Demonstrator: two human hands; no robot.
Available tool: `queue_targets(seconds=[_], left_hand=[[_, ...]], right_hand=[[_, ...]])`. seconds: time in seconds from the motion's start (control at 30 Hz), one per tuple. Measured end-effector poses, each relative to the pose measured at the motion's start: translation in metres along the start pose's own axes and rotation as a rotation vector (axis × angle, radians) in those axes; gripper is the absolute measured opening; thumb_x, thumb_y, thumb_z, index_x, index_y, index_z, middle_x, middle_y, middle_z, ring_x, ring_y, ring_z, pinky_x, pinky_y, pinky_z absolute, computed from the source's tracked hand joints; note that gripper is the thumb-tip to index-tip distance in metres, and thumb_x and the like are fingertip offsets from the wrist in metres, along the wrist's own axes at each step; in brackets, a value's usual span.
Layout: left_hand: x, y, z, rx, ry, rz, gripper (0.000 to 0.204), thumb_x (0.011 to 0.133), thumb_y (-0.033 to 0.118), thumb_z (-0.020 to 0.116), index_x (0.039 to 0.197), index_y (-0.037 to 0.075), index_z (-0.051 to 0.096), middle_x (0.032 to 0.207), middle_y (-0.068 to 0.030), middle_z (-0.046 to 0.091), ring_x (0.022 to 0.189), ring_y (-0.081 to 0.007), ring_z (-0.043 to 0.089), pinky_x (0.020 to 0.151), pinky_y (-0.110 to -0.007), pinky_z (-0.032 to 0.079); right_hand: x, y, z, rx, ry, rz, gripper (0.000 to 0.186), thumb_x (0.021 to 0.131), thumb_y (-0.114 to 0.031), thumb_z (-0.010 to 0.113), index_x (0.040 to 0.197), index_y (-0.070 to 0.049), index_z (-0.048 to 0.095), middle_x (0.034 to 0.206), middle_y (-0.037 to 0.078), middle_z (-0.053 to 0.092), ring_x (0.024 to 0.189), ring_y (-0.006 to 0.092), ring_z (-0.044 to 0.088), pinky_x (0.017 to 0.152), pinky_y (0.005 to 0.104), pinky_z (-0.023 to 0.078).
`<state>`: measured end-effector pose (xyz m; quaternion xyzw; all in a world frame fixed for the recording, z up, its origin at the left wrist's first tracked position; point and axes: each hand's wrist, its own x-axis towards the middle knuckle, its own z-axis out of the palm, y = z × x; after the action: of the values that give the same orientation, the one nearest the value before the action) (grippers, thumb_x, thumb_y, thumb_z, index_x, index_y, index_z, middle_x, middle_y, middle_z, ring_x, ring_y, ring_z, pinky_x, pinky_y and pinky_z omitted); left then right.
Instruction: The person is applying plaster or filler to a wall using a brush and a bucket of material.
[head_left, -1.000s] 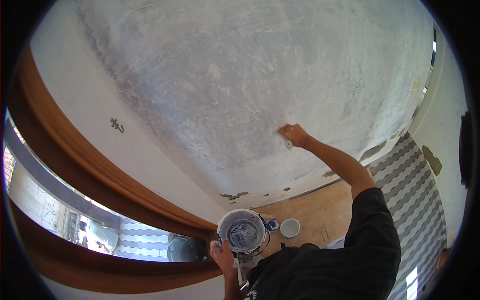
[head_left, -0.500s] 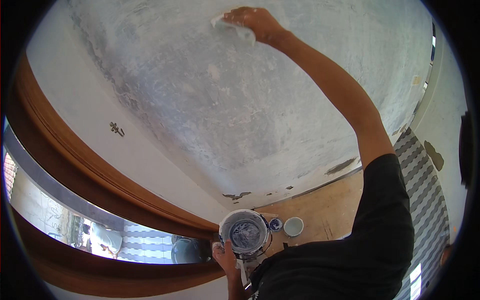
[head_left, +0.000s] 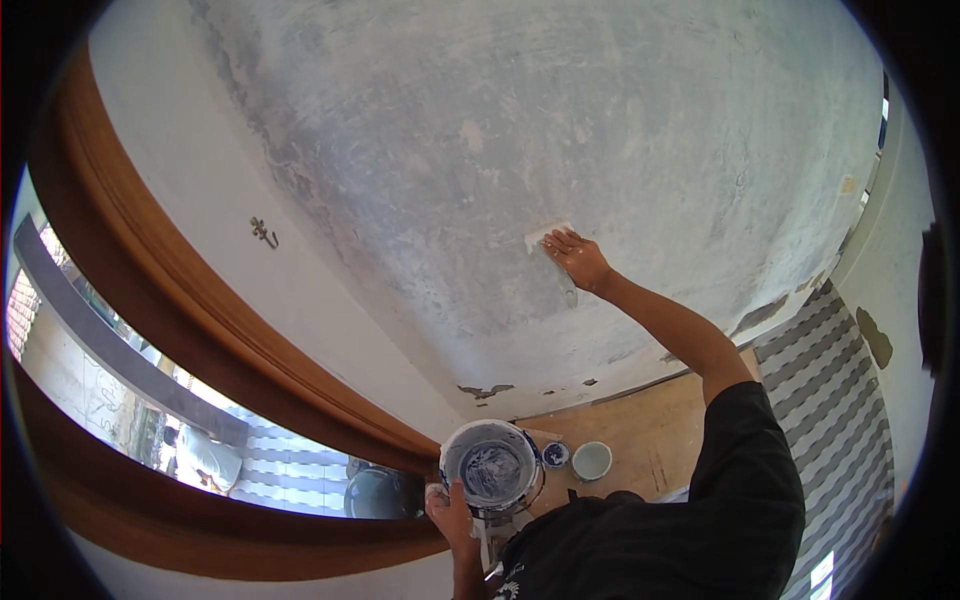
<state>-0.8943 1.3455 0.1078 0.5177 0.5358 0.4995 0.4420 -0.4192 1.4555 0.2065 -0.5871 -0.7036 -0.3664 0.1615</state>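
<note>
My right hand (head_left: 578, 258) is closed around a putty knife (head_left: 565, 290), its fingertips over the pale blade, which lies against the patchy grey-white wall (head_left: 630, 140) at the centre of the view. Lower down, my left hand (head_left: 452, 510) grips the near-left rim of a white bucket (head_left: 490, 465) with blue-grey smears inside; white residue marks the fingers. Beside the bucket are a small blue-stained pot (head_left: 555, 456) and a pale round tub (head_left: 591, 461) on a plywood board (head_left: 650, 430).
A brown wooden door frame (head_left: 160, 270) curves along the left, with a metal hook (head_left: 265, 232) on the white wall beside it. Through the opening are a person (head_left: 208, 465) and a dark round container (head_left: 375, 493). Striped flooring (head_left: 820, 400) and peeling wall (head_left: 875, 335) lie at the right.
My right hand swept up toward the top of the wall, then came back down to mid-wall, now slightly left of and above where it began. My left hand stays on the bucket.
</note>
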Motion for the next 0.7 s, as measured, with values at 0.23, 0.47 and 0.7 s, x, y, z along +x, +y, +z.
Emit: queue_targets(seconds=[0.23, 0.47, 0.7], left_hand=[[0.002, 0.015, -0.008, -0.053, 0.018, -0.019, 0.029, 0.08, 0.007, 0.064, 0.067, 0.004, 0.038, 0.067, 0.0015, 0.035, 0.061, -0.0099, 0.034, 0.054, -0.029, 0.031], [0.01, -0.012, -0.015, -0.066, -0.021, -0.053, 0.028, 0.08, 0.007, 0.064, 0.068, 0.005, 0.039, 0.066, 0.0027, 0.035, 0.062, -0.008, 0.034, 0.054, -0.027, 0.03], [0.01, -0.015, -0.033, -0.028, 0.049, -0.048, 0.03, 0.08, 0.006, 0.066, 0.066, 0.006, 0.038, 0.065, 0.004, 0.035, 0.06, -0.0071, 0.034, 0.052, -0.026, 0.028]], right_hand=[[0.151, 0.05, -0.105, -0.134, 0.277, -0.033, 0.052, 0.076, 0.001, 0.056, 0.125, -0.016, 0.057, 0.129, 0.009, 0.057, 0.118, 0.0252, 0.055, 0.092, 0.0362, 0.049], [0.271, 0.074, -0.163, -0.199, 0.366, -0.089, 0.042, 0.086, -0.008, 0.052, 0.127, -0.016, 0.057, 0.129, 0.008, 0.057, 0.12, 0.0247, 0.054, 0.096, 0.0361, 0.048], [0.148, 0.009, -0.046, -0.148, 0.384, -0.067, 0.042, 0.082, -0.004, 0.051, 0.123, -0.007, 0.059, 0.127, 0.01, 0.058, 0.119, 0.0286, 0.054, 0.097, 0.0384, 0.047]])
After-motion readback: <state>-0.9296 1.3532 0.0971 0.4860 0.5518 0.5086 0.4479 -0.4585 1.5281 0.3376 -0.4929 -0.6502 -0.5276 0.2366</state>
